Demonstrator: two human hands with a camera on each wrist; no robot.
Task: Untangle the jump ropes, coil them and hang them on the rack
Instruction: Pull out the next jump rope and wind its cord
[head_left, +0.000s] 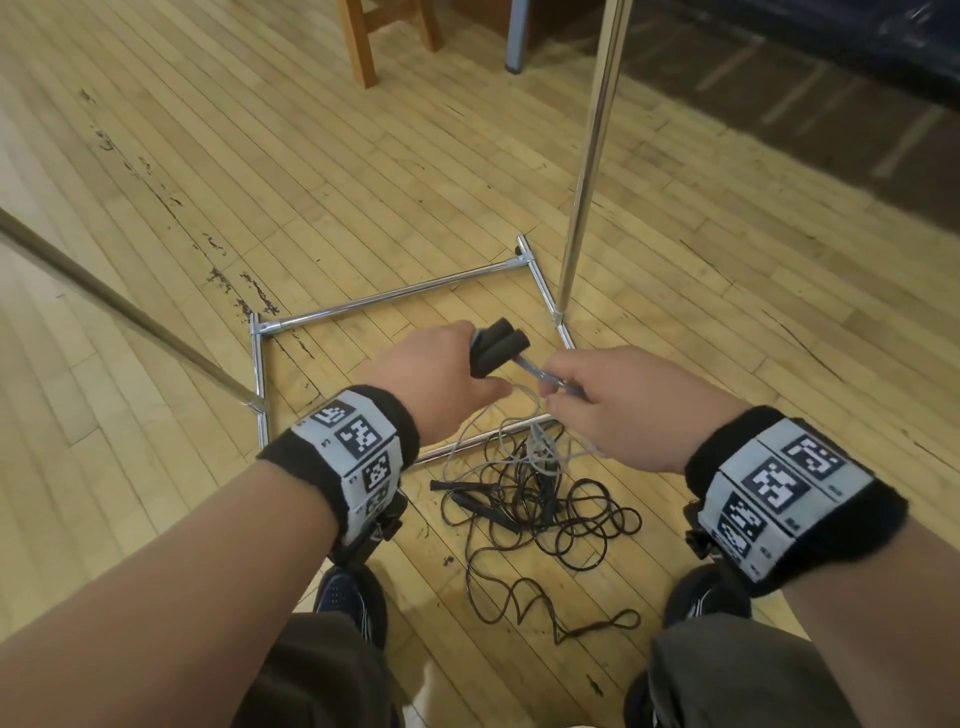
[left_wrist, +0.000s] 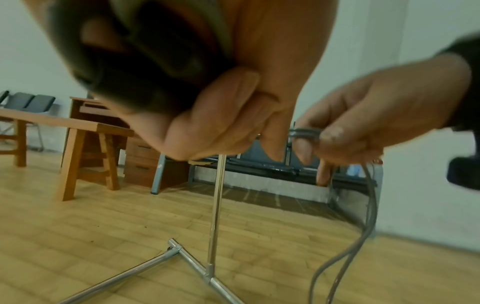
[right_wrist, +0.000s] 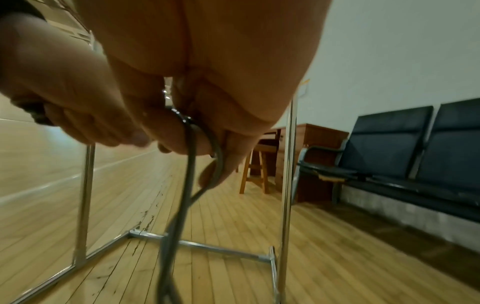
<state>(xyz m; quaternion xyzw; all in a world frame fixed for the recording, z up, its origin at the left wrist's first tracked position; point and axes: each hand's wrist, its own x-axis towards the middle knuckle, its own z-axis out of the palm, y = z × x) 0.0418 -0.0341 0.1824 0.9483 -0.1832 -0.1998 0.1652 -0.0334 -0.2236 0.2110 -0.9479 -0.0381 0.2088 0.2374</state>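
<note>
The grey jump rope (head_left: 524, 441) runs from the two black foam handles (head_left: 496, 345) down to the wooden floor (head_left: 363, 171), where its lower loops lie mixed with a black jump rope (head_left: 566, 525) in a loose tangle just in front of the person's shoes (head_left: 353, 597). The left hand (head_left: 436, 374) is curled round both foam handles, holding them side by side above the tangle. The right hand (head_left: 618, 400), close beside it, pinches several grey strands between thumb and fingers; in the right wrist view the cord (right_wrist: 189, 164) loops round the fingers and hangs down. The black rope's own slim handles (head_left: 467, 499) lie on the floor at the left of the heap. Just beyond the hands stands the chrome rack (head_left: 587, 171), its base frame on the floor and one upright rising at right. A wooden stool (head_left: 363, 41) stands farther back.
</note>
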